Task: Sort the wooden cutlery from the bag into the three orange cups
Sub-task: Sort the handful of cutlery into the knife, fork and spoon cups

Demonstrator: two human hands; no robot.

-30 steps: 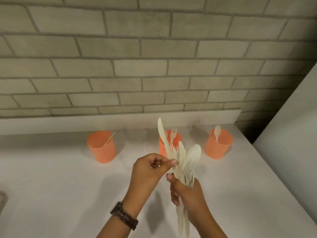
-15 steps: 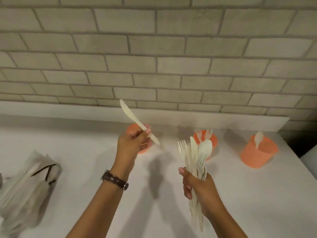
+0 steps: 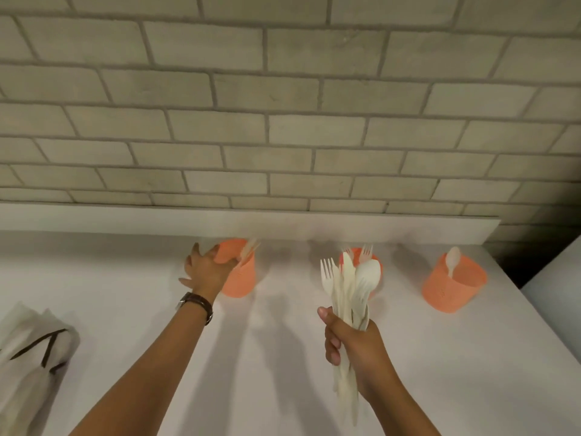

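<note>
Knife (image 3: 248, 253) now in left cup (image 3: 239, 278)

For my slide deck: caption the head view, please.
Left hand at the left orange cup; right hand grips a cutlery bundle.

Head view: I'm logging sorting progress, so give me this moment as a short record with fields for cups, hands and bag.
left cup: knives inside, blurred
middle cup: forks inside, partly hidden by the bundle
right cup: one spoon
left hand: at the left cup's rim, fingers spread; contents of its grip unclear
right hand: grip closed on mixed cutlery bundle
bag: lying at the counter's left edge
</note>
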